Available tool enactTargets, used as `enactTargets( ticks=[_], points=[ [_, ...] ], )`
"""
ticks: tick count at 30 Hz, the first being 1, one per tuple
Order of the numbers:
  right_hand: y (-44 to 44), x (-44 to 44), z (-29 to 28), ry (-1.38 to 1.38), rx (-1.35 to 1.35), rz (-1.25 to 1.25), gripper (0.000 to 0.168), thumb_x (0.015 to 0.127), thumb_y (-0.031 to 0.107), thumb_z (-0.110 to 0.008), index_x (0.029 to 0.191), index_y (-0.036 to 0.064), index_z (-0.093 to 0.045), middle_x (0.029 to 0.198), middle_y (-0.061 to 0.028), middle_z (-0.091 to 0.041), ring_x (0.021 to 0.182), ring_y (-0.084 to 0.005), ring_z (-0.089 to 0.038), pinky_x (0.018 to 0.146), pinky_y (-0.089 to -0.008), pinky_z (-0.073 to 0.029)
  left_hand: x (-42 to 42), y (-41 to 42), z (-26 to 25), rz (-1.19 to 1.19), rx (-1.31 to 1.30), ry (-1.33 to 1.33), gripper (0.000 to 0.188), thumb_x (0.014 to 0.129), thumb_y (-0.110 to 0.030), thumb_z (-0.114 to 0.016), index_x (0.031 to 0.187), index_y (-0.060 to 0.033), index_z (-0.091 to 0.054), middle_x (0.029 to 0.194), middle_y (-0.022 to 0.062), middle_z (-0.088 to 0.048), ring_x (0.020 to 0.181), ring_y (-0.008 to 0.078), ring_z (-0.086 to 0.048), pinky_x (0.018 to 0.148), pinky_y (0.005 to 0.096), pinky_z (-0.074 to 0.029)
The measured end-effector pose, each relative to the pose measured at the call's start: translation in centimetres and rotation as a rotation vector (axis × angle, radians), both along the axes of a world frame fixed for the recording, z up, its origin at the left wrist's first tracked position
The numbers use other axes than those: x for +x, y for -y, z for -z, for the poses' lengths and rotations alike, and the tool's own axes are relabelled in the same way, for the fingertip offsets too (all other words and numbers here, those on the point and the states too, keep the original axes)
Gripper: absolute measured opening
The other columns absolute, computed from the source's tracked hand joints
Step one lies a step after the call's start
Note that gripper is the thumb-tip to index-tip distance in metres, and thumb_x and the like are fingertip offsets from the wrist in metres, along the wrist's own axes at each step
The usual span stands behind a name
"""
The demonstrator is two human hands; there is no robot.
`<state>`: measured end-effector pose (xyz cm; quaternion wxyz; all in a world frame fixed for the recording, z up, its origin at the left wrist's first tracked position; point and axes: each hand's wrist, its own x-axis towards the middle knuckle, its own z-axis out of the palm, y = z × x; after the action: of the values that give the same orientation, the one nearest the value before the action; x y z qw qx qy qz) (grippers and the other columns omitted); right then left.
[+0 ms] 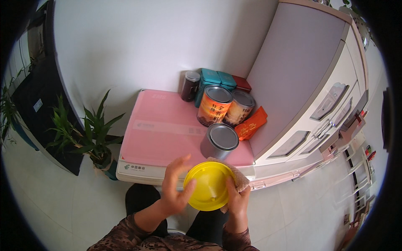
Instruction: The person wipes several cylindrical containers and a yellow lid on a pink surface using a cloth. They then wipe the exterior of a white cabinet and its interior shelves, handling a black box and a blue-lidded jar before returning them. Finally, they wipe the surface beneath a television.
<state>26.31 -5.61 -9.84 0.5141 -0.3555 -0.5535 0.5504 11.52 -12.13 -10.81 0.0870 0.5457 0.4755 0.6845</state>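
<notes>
A round yellow plastic lid [211, 185] is tilted up in front of me, level with the cabinet's front edge. My right hand [237, 197] grips its right side, thumb over the rim. Behind the lid, that same hand holds a pinkish-brown cloth [241, 178]. My left hand [176, 185], slightly blurred, is at the lid's left edge with its fingers raised and spread. Its thumb overlaps the lid; whether it touches is hard to tell. Just beyond the lid, a plain grey metal can [220, 141] stands upright near the front of the pink cabinet top [163, 125].
Behind the grey can stand an orange printed can [214, 108], a second printed can [241, 108] and an orange packet [251, 124]. A dark jar [190, 86] and teal tins [209, 77] line the wall. A tall cabinet [295, 69] rises right; a potted plant [97, 141] stands left.
</notes>
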Motion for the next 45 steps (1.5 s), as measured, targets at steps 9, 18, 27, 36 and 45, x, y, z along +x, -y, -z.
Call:
enactTargets(
  ticks=[9, 18, 27, 36, 45],
  points=[
    [-1.6, -1.9, 1.5, 0.518, 0.7, 0.317, 0.032, 0.072, 0.0, -0.069, 0.103, 0.004, -0.062, 0.09, -0.0121, -0.059, 0.078, -0.0285, -0.059, 0.071, -0.0329, -0.049, -1.0, -0.7, 2.6, 0.251, -0.254, 0.448, 0.025, 0.098, -0.018, -0.039, 0.11, 0.0005, -0.051, 0.094, 0.0061, -0.055, 0.085, 0.0094, -0.049, 0.078, 0.0235, -0.041],
    [1.1, -2.9, 0.7, 1.028, 0.977, 0.286, 0.055, 0.063, 0.012, -0.064, 0.118, 0.013, -0.058, 0.118, -0.0116, -0.051, 0.104, -0.0285, -0.048, 0.087, -0.0409, -0.034, -0.9, -0.9, 2.9, 0.032, -0.263, 0.348, 0.026, 0.098, -0.017, -0.037, 0.106, 0.0018, -0.053, 0.091, 0.0048, -0.056, 0.082, 0.009, -0.049, 0.075, 0.023, -0.041],
    [2.6, -3.7, 2.3, 0.934, 1.078, -0.052, 0.049, 0.062, 0.016, -0.065, 0.111, 0.015, -0.061, 0.119, -0.0023, -0.053, 0.108, -0.0208, -0.049, 0.088, -0.0402, -0.034, -1.1, -1.4, 3.1, 0.067, -0.219, 0.41, 0.03, 0.098, -0.019, -0.039, 0.111, 0.0034, -0.053, 0.094, 0.0087, -0.059, 0.088, 0.0116, -0.053, 0.08, 0.0252, -0.043],
    [0.9, -2.4, 2.6, 0.23, 0.608, -0.307, 0.01, 0.079, 0.013, -0.059, 0.071, 0.007, -0.059, 0.072, -0.0061, -0.058, 0.066, -0.0215, -0.054, 0.064, -0.0341, -0.042, -3.0, -1.0, 1.9, 0.033, -0.305, 0.3, 0.029, 0.097, -0.018, -0.04, 0.106, 0.0037, -0.056, 0.092, 0.0065, -0.059, 0.083, 0.0101, -0.052, 0.077, 0.0253, -0.044],
    [-4.3, 0.5, -0.1, -0.03, 0.112, 0.065, 0.014, 0.088, 0.015, -0.054, 0.084, 0.001, -0.055, 0.061, -0.0034, -0.051, 0.055, -0.0104, -0.046, 0.05, -0.0232, -0.036, -8.1, -2.6, -1.0, -0.367, -0.416, 0.207, 0.027, 0.097, -0.02, -0.04, 0.109, -0.0003, -0.054, 0.098, 0.0139, -0.061, 0.092, 0.022, -0.058, 0.083, 0.03, -0.044]
  ],
)
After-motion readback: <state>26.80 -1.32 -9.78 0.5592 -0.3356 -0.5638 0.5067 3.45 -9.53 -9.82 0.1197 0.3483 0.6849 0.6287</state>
